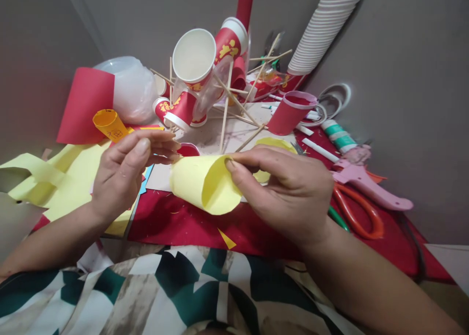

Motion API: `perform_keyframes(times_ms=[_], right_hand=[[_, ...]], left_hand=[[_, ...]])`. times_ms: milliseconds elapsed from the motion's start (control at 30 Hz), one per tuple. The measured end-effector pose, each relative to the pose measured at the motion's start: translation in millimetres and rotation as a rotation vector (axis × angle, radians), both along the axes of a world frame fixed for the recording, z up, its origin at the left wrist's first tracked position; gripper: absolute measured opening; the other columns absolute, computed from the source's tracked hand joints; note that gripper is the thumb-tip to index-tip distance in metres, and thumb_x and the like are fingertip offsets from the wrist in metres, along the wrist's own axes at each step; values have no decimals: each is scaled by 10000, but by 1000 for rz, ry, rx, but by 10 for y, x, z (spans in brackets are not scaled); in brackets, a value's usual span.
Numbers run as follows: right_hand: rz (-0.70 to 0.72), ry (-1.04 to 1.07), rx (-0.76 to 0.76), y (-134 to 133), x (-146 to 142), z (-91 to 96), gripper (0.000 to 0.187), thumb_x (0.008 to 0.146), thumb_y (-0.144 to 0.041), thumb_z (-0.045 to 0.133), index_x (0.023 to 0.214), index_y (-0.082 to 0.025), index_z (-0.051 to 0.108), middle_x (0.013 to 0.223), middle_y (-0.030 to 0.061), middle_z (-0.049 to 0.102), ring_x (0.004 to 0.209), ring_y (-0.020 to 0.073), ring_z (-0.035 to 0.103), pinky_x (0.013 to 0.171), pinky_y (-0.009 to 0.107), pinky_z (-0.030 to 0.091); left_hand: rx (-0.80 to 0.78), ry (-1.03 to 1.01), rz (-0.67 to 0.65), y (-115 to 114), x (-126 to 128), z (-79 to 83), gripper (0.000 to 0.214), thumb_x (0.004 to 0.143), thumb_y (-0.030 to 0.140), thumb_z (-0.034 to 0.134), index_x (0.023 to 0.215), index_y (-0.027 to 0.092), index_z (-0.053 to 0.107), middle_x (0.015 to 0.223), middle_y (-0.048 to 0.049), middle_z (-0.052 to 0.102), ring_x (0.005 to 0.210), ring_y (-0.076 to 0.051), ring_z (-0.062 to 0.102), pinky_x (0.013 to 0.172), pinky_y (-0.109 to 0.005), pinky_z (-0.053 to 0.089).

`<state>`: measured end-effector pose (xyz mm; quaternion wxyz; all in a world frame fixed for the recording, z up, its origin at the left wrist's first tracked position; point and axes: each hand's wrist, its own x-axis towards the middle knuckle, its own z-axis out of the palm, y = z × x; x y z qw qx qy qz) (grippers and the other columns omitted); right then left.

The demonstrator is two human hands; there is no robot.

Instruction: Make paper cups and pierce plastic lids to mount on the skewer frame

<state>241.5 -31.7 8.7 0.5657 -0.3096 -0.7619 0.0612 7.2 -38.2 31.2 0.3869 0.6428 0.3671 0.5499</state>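
A yellow paper cup shape (194, 181), rolled from paper, lies sideways in the air over the table's front. My right hand (289, 188) pinches its open rim between thumb and forefinger. The wide mouth faces right and towards me. My left hand (128, 164) is at its narrower left end, fingers stretched out and slightly apart; whether the fingertips touch the paper I cannot tell. Behind the tube, a red round piece (188, 149) and a yellow paper piece (276, 144) are partly hidden. A small yellow paper triangle (227, 239) rests on the red cloth (164, 222).
Red-and-white paper cups (194, 56) and wooden sticks (227, 105) form a structure at the back. A red tube (291, 112), orange-handled scissors (357, 212) and a pink glue gun (373, 183) are on the right. Yellow sheets (69, 178) and an orange tube (110, 124) lie left.
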Motion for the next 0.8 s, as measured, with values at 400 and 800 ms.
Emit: perform_keyframes(times_ms=[400, 800], right_hand=[[-94, 122, 132, -76, -18, 29, 212, 880, -40, 661, 872, -249, 698, 751, 8, 760, 626, 148, 689, 582, 284, 570], [-80, 186, 20, -98, -48, 6, 154, 919, -109, 649, 821, -218, 696, 750, -26, 747, 635, 110, 673, 603, 242, 556]], left_hand=[[-194, -186, -117, -66, 117, -98, 479, 941, 568, 607, 1300, 259, 682, 1283, -57, 708, 1238, -256, 642, 973, -338, 559], [-295, -356, 30, -15, 566, -97, 451, 976, 558, 551, 1109, 190, 776, 983, -40, 779, 913, -174, 741, 855, -238, 623]])
